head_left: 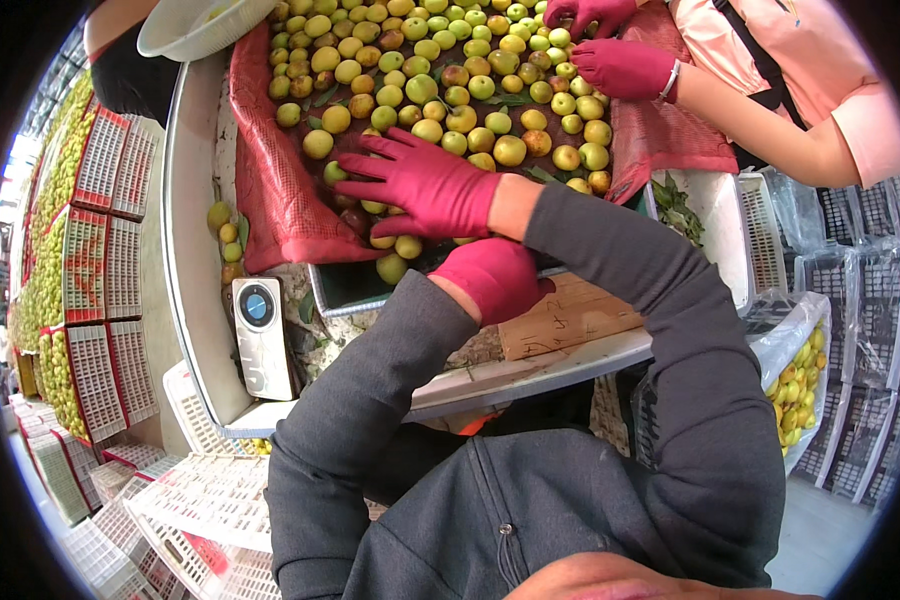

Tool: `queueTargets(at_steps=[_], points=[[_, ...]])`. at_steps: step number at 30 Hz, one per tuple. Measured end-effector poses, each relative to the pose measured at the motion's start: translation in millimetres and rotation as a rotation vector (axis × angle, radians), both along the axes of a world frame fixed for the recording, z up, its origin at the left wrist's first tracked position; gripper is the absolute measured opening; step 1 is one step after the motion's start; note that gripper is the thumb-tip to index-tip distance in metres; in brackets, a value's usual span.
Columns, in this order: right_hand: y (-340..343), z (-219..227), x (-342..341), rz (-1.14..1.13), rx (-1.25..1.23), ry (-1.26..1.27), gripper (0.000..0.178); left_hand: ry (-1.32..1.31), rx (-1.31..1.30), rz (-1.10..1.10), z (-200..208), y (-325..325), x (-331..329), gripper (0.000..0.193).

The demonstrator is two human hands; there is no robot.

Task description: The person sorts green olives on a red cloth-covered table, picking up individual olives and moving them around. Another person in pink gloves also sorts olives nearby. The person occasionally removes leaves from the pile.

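My arms cross over a white-rimmed sorting bin [175, 230] full of small round green-yellow fruits [418, 89], some blushed brown-red. My right hand [420, 185], in a maroon glove, reaches left across the fruits with its fingers spread, palm down on several of them. Below its wrist is my left hand [495, 280], gloved alike, by the near edge of the fruits, above a dark crate [345, 300] and a piece of brown cardboard [570, 315]. Its fingers are mostly hidden from view. Red mesh cloth [285, 200] lines the sides of the fruit pile.
A co-worker's maroon-gloved hand [625, 68] hovers at the pile's far right. A white basin [200, 28] sits at the far left corner. A pale smartphone [263, 340] lies inside the bin's left side. Stacked crates [95, 260] of fruit stand left; a fruit-filled bag [800, 385] stands right.
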State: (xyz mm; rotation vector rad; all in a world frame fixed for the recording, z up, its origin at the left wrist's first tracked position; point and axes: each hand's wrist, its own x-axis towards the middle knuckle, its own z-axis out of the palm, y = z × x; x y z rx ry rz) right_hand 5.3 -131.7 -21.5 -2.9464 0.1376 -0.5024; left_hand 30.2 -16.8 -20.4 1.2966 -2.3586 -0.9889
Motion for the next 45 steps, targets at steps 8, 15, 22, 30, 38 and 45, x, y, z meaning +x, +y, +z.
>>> queueTargets(at_steps=[8,15,22,30,38,45], points=[[-74,6,-73,-0.467,-0.077,-0.187,0.069,-0.272,0.015,0.044,43,13,11,0.038],[-131,-25,-129,-0.787,-0.181,-0.058,0.087,0.418,-0.555,0.301,182,58,5,0.055],[-56,-15,-69,-0.545,-0.123,0.078,0.084,0.541,-0.498,0.141,202,130,24,0.057],[-92,-6,-117,-0.823,-0.018,-0.087,0.078,0.588,-0.375,0.093,172,133,41,0.058],[-99,-26,-105,-0.909,-0.184,-0.003,0.082,0.624,-0.334,0.097,160,134,42,0.06],[-66,-27,-76,-0.695,-0.108,-0.091,0.081,0.656,-0.351,0.117,170,144,46,0.061]])
